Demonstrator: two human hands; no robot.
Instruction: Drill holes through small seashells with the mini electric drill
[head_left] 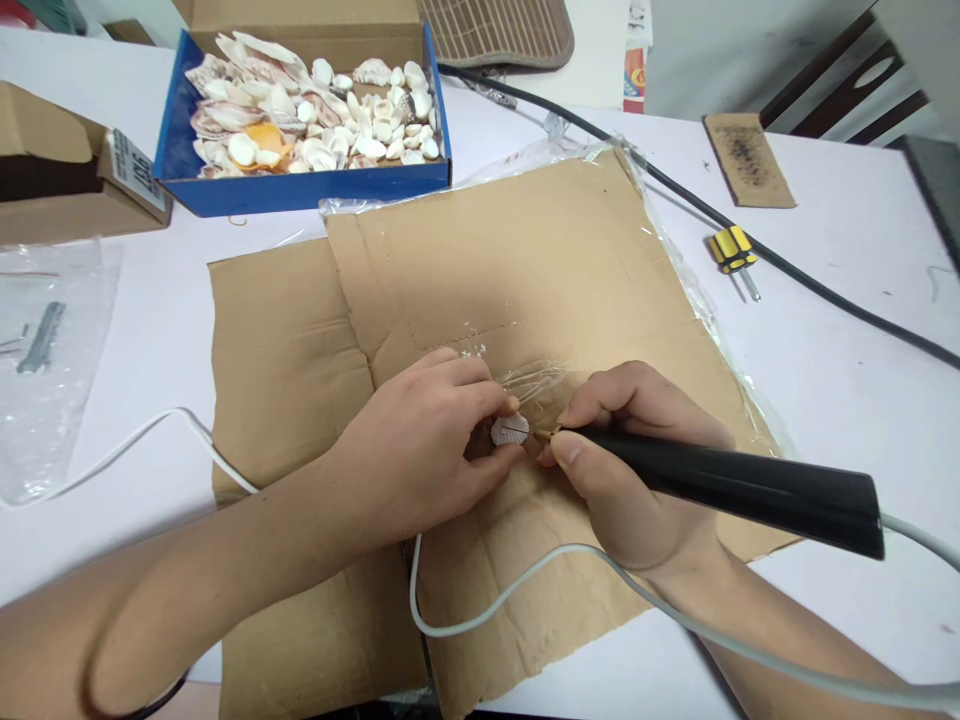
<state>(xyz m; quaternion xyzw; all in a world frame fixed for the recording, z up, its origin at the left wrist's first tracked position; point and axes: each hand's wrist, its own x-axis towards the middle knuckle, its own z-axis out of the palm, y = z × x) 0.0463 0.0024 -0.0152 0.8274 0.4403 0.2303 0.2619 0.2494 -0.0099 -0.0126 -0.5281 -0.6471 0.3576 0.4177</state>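
Observation:
A small white ribbed seashell (510,430) is pinched between the thumb and fingers of my left hand (424,435), low over the cardboard. My right hand (637,460) grips a black corded pen-shaped tool (757,485) near its front end. The tool has a thin dark tip that reaches the face of the shell; whether it presses into it I cannot tell. Beneath both hands lie overlapping sheets of brown cardboard (525,250), with white flecks just beyond my left fingers.
A blue-sided box (300,190) of many shells stands at the back left, beside a brown carton (52,170). A yellow-and-black screwdriver (731,250) lies right, near a black cable (825,283). The white cord (480,628) loops in front. A plastic bag (56,380) holds a wrench.

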